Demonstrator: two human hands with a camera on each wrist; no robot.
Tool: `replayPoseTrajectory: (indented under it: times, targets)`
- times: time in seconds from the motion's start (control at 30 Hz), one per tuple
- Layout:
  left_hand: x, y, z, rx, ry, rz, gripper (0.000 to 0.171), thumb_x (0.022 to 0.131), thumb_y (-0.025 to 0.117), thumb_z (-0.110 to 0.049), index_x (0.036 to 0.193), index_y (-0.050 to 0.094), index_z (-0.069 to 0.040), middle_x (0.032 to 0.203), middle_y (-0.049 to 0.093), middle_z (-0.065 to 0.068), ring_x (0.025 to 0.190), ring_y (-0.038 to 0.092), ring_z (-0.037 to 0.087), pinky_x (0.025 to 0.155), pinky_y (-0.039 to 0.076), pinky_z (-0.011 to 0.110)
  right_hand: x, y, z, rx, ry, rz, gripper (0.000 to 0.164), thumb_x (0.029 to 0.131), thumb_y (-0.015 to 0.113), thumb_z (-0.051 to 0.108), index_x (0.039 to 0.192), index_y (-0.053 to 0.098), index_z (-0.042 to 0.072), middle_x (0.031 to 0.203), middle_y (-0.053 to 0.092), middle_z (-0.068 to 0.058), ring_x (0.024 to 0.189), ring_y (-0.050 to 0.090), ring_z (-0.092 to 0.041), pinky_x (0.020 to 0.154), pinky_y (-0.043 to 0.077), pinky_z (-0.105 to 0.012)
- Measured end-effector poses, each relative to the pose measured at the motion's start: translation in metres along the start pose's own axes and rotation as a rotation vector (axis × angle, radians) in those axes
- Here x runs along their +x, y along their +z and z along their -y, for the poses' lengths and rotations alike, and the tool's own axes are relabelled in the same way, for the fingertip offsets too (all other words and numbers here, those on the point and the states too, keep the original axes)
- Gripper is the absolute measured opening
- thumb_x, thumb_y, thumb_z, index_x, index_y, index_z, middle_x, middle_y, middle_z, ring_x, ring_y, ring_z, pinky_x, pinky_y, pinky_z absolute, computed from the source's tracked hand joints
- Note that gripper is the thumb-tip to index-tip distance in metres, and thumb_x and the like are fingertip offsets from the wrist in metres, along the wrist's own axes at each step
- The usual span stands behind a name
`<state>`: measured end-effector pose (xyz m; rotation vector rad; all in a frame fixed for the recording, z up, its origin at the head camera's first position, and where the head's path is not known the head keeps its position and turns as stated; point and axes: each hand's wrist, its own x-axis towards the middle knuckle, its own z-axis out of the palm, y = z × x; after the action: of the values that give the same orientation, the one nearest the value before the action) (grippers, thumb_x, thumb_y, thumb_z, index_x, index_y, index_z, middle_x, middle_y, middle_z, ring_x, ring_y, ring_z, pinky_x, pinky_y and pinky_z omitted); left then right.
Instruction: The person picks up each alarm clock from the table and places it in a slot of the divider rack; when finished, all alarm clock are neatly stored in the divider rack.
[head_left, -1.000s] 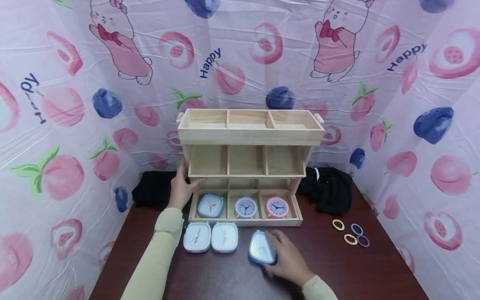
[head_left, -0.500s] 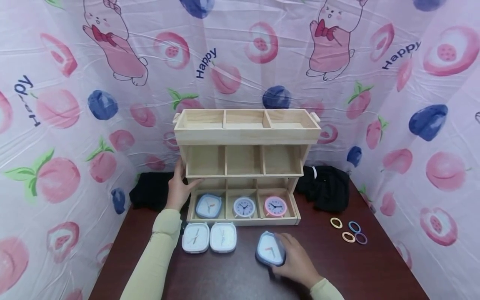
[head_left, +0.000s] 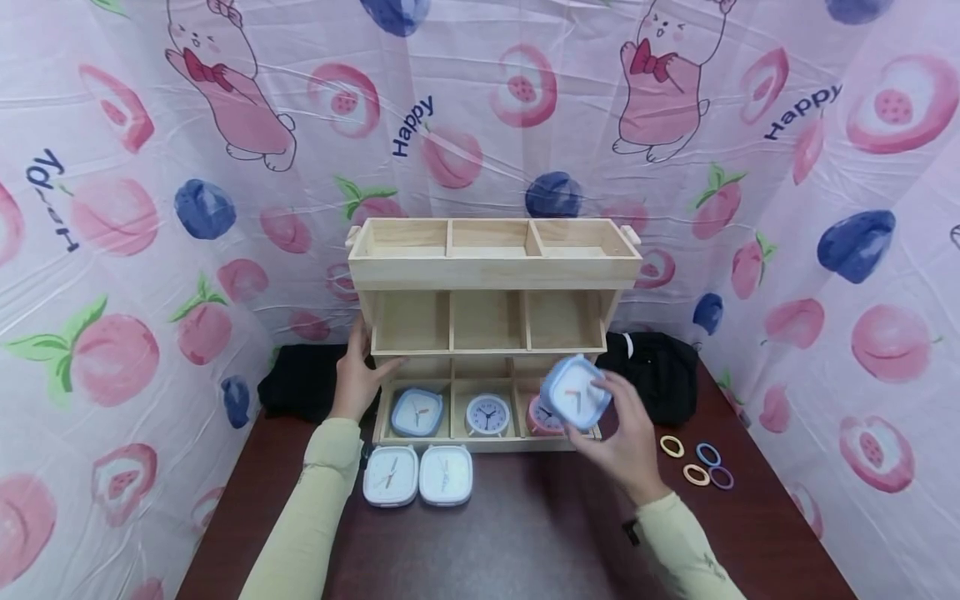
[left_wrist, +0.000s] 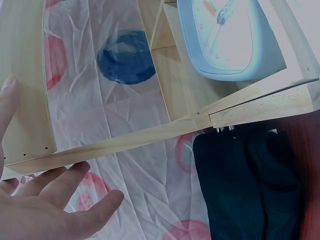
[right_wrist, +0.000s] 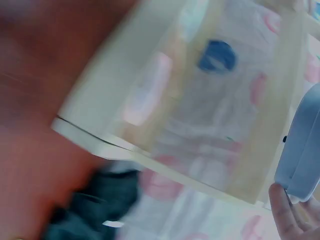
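Note:
A light wooden three-tier shelf (head_left: 495, 273) stands on the table. My left hand (head_left: 356, 379) holds its left side panel, the thumb on the inner side and the other fingers along the outside. My right hand (head_left: 626, 429) grips a blue square alarm clock (head_left: 576, 392) by its edge, raised in front of the bottom tier's right end. That clock partly covers a round pink alarm clock (head_left: 542, 417) in the right compartment. A round pale alarm clock (head_left: 488, 415) sits in the middle one, and another blue square alarm clock (head_left: 417, 412) in the left.
Two white square alarm clocks (head_left: 391, 476) lie side by side before the shelf. Several coloured rings (head_left: 696, 475) lie at the right. Black cloth bundles (head_left: 660, 379) rest on both sides of the shelf, with a printed curtain (head_left: 480, 100) behind.
My right hand has lifted the blue alarm clock from low over the table, up and forward to the bottom tier's right side. The left hand stays at the shelf.

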<state>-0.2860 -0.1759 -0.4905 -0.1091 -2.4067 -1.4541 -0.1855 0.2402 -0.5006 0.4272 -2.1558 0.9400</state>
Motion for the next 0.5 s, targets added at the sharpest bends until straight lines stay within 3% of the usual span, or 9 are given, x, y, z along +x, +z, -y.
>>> replayPoseTrajectory:
  times: [0.07,0.17,0.27,0.5]
  targets:
    - [0.0,-0.001,0.0,0.001,-0.004,0.003,0.111,0.092,0.086,-0.02,0.174,0.011,-0.029,0.172,0.035,0.021,0.155,0.044,0.042,0.128,0.039,0.056,0.023,0.001,0.001,-0.009,-0.005,-0.039,0.07,0.064,0.094,0.02,0.125,0.067,-0.004,0.14,0.064,-0.026,0.129,0.06,-0.043,0.116,0.04,-0.015]
    - [0.0,-0.001,0.001,-0.001,-0.01,0.006,0.111,0.093,0.086,-0.023,0.173,0.011,-0.032,0.172,0.036,0.02,0.155,0.044,0.041,0.128,0.039,0.056,0.053,0.006,0.002,-0.036,0.0,-0.073,0.066,0.067,0.094,0.022,0.122,0.067,-0.002,0.141,0.064,-0.025,0.131,0.06,-0.044,0.113,0.05,-0.038]
    - [0.0,-0.001,0.002,-0.004,-0.002,0.003,0.111,0.093,0.086,-0.022,0.173,0.011,-0.031,0.17,0.038,0.022,0.155,0.045,0.041,0.128,0.039,0.057,0.078,0.015,-0.001,-0.069,0.001,-0.09,0.063,0.068,0.094,0.023,0.119,0.068,-0.002,0.137,0.065,-0.027,0.127,0.062,-0.046,0.104,0.052,-0.059]
    - [0.0,-0.002,0.001,-0.007,-0.004,0.005,0.11,0.093,0.086,-0.021,0.173,0.011,-0.032,0.17,0.039,0.023,0.154,0.045,0.042,0.128,0.038,0.057,0.11,0.037,-0.01,-0.184,0.098,-0.063,0.057,0.068,0.094,0.029,0.111,0.067,0.002,0.117,0.069,-0.021,0.106,0.064,-0.045,0.091,0.054,-0.06]
